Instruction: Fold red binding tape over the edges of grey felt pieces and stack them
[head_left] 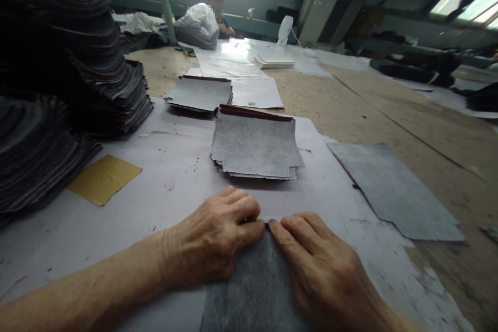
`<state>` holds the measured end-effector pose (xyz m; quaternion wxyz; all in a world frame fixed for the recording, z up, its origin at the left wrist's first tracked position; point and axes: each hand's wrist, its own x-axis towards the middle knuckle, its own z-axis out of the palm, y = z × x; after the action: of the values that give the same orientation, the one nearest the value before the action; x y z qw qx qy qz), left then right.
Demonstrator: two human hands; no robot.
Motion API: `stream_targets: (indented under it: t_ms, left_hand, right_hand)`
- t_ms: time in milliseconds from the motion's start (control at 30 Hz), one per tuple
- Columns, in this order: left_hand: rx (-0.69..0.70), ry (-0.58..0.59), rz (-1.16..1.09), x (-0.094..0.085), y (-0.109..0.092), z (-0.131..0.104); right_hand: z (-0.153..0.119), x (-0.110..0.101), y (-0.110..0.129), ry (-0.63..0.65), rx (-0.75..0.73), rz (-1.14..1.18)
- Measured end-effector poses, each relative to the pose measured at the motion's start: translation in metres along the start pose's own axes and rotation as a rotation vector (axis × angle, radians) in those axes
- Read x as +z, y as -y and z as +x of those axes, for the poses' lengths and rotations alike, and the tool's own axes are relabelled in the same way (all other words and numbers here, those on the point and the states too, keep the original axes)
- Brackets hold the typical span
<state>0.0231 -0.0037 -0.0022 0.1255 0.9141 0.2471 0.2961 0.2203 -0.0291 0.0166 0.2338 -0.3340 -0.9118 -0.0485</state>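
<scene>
A grey fabric piece (254, 288) lies on the white paper at the bottom centre, a strip of dark red showing at its far edge between my hands. My left hand (218, 236) has its fingers curled and pinches that far edge with thumb and forefinger. Beside it, my right hand (321, 259) presses its fingertips on the same edge, fingers together. Just beyond my hands sits a stack of grey pieces (254, 145) with a dark red folded edge. A second such stack (200, 94) is farther back, to the left.
Tall piles of dark layered fabric (112, 78) rise at the left, near a yellow card (105, 179). A larger grey sheet (397, 192) lies at the right. Across the table, a person (222, 23) sits behind a plastic bag (198, 26).
</scene>
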Motion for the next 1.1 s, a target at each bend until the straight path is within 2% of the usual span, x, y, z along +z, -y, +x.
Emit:
stream_targets:
  t_ms: [133,233,367,567,700,767,967,1100]
  left_hand:
    - [-0.005,-0.01,-0.025,-0.003,0.004,-0.002]
    - [-0.102,-0.019,-0.202,-0.009,0.011,-0.006]
    - [-0.202,0.038,-0.356,-0.02,0.017,-0.012]
    - [-0.106,0.057,-0.212,-0.025,0.015,-0.012]
    - [-0.078,0.069,-0.157,-0.024,0.012,-0.011]
    - [-0.08,0.092,-0.143,-0.024,0.01,-0.01]
    - [-0.089,0.095,-0.156,-0.026,0.012,-0.012]
    - [-0.138,0.111,-0.249,-0.034,0.02,-0.017]
  right_hand:
    - [-0.006,0.004,0.002,-0.014,-0.006,-0.026]
    - [-0.007,0.003,0.003,-0.004,-0.025,-0.065]
    - [-0.004,0.002,0.004,0.005,-0.05,-0.107]
    - [-0.004,-0.001,0.004,0.012,-0.071,-0.121]
    - [0.001,-0.002,0.008,0.092,-0.138,-0.268]
    - [0.006,-0.001,0.011,0.084,-0.17,-0.308]
    - [0.016,0.014,0.013,-0.043,-0.162,-0.021]
    - [0.014,0.018,0.007,-0.011,-0.142,0.082]
